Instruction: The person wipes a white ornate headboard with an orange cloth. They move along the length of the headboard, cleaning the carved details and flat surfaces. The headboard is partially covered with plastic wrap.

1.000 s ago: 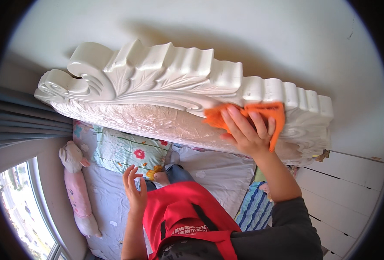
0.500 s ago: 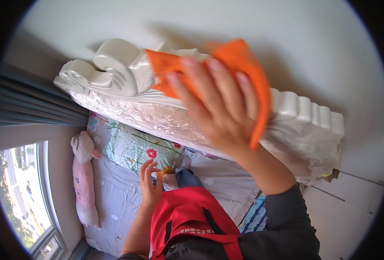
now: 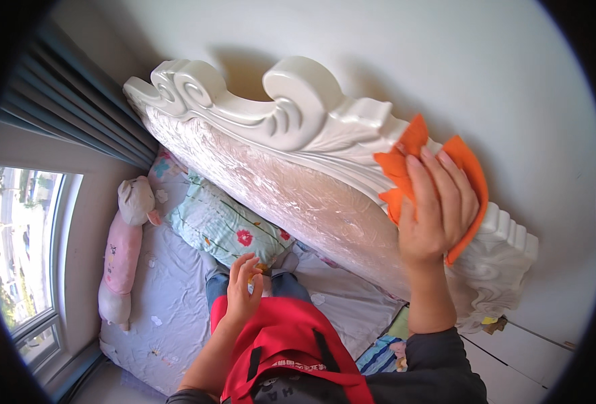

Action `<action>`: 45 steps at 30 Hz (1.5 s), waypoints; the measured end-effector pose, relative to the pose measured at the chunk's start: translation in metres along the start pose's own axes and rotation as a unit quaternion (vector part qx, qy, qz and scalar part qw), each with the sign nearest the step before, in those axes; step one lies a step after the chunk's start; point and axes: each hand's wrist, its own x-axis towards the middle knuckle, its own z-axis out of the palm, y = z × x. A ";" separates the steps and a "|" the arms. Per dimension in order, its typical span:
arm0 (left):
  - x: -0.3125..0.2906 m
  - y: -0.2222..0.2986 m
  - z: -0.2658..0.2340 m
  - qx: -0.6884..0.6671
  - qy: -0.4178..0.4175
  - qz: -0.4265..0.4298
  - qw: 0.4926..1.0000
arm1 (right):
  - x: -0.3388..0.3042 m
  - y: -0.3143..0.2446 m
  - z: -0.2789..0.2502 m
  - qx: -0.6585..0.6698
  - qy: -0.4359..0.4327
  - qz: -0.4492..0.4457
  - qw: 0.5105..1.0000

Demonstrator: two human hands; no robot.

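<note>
A wrinkled orange cloth (image 3: 471, 165) lies bunched under my right hand (image 3: 439, 209), whose fingers press it onto the carved top rail of a white headboard (image 3: 304, 84). The cloth's corners stick out on both sides of the hand. Below the rail, the headboard's padded pinkish panel (image 3: 277, 178) looks wrapped in clear, creased film. My left hand (image 3: 244, 293) hangs in front of my red apron (image 3: 281, 323), fingers loosely bent and apart, with nothing in it.
A green floral pillow (image 3: 227, 219) and a long pink plush toy (image 3: 121, 249) rest on the pale bed sheet (image 3: 160, 337). At the left are a window (image 3: 32, 249) and a dark curtain (image 3: 76, 97). A bare wall (image 3: 459, 67) stands behind the headboard.
My right hand has slid the orange cloth rightward along the headboard's top. The view has shifted too, showing more of the scrollwork at left. My left hand stays low and free.
</note>
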 end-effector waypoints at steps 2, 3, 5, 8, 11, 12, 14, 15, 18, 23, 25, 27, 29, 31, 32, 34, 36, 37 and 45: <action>-0.001 -0.012 -0.005 -0.041 -0.015 -0.023 0.999 | 0.010 -0.001 0.003 0.037 0.001 0.046 0.998; 0.000 -0.019 -0.008 -0.050 -0.018 -0.033 0.998 | 0.022 -0.007 0.008 0.049 0.021 0.051 0.997; 0.011 -0.023 -0.021 -0.047 -0.020 -0.027 0.998 | 0.057 -0.026 0.031 0.072 0.058 0.068 0.993; 0.026 -0.035 -0.048 -0.048 -0.022 -0.027 0.998 | 0.086 -0.081 0.088 -0.012 -0.057 0.094 0.994; 0.036 -0.059 -0.083 0.001 -0.001 0.001 1.000 | 0.079 -0.111 0.100 -0.035 -0.050 0.121 0.991; 0.038 -0.065 -0.093 -0.019 -0.006 -0.018 1.000 | 0.066 -0.112 0.098 -0.040 -0.069 0.121 0.989; 0.042 -0.078 -0.113 -0.060 -0.019 -0.050 0.997 | 0.037 -0.117 0.104 -0.136 -0.073 0.083 0.985; 0.042 -0.084 -0.123 -0.075 -0.031 -0.079 0.994 | 0.037 -0.121 0.110 -0.152 -0.058 0.060 0.985; 0.055 -0.115 -0.151 -0.046 -0.052 -0.040 0.997 | 0.059 -0.135 0.129 -0.191 -0.127 -0.004 0.973; 0.081 -0.146 -0.191 0.008 -0.029 0.028 0.999 | 0.076 -0.191 0.196 -0.029 -0.219 0.122 0.968; 0.085 -0.162 -0.203 -0.009 -0.032 0.011 0.999 | 0.088 -0.218 0.208 0.067 -0.190 0.229 0.952; 0.089 -0.171 -0.215 -0.010 -0.058 0.011 0.998 | 0.080 -0.220 0.213 0.056 -0.139 0.192 0.970; 0.094 -0.186 -0.224 -0.010 -0.085 0.015 0.996 | 0.070 -0.213 0.207 0.019 -0.136 0.120 0.983; 0.094 -0.200 -0.236 -0.013 -0.099 0.012 0.995 | 0.042 -0.186 0.174 -0.124 -0.216 -0.016 0.968; 0.097 -0.207 -0.239 -0.016 -0.096 0.012 0.995 | 0.024 -0.163 0.153 -0.188 -0.250 -0.078 0.947; 0.096 -0.221 -0.248 -0.021 -0.093 0.001 0.995 | -0.030 -0.108 0.120 -0.308 -0.212 -0.115 0.921; 0.096 -0.230 -0.257 -0.017 -0.097 -0.009 0.995 | -0.052 -0.077 0.091 -0.276 -0.179 -0.051 0.943; 0.098 -0.232 -0.261 -0.017 -0.101 -0.008 0.995 | -0.058 -0.074 0.093 -0.271 -0.169 -0.045 0.947; 0.108 -0.245 -0.282 -0.017 -0.077 -0.007 0.997 | 0.051 -0.222 0.254 -0.093 -0.220 -0.154 0.959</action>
